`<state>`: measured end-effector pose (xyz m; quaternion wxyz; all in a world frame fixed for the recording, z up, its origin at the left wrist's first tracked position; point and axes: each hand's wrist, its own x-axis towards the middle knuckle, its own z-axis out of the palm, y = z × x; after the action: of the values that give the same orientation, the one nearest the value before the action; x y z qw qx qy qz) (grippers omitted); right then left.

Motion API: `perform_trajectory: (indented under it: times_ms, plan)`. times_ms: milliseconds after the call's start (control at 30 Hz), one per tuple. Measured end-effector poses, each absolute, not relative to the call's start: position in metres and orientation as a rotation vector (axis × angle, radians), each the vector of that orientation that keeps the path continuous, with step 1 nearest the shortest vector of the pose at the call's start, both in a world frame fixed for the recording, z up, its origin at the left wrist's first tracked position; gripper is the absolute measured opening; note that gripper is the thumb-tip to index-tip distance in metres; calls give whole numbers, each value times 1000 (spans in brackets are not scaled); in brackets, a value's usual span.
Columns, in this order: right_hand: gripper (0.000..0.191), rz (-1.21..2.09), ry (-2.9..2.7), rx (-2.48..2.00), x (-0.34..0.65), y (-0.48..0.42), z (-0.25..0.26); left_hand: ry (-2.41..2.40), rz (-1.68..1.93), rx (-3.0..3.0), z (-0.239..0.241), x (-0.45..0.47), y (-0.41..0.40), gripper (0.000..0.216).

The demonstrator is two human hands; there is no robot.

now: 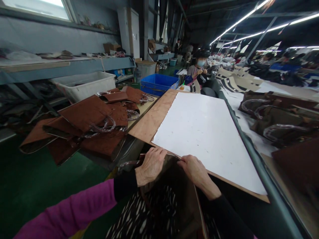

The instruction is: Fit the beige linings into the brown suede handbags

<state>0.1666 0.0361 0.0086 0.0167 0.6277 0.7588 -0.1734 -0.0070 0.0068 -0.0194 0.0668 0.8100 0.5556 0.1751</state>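
Below the white sheet (206,139), both hands (152,164) (196,171) grip a stiff brown bag (174,199)

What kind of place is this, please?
Probably a bag-making factory floor. Stacked brown bags with wrapped handles lie beside the white sheet, more people work at long tables, and strip lights run overhead.

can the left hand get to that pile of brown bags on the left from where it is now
Probably yes. The left hand grips the top edge of a dark bag at the near edge of the board. The brown bags lie on the next surface to its left, with nothing standing between, though the hand is occupied.
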Motion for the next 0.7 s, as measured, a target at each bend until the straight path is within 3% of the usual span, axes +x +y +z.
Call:
perform_trajectory:
  times_ms: [700]
  plan:
    - [21, -579, 2326, 1949, 164, 36, 11, 1472, 706, 2350, -41, 7, 26, 13]
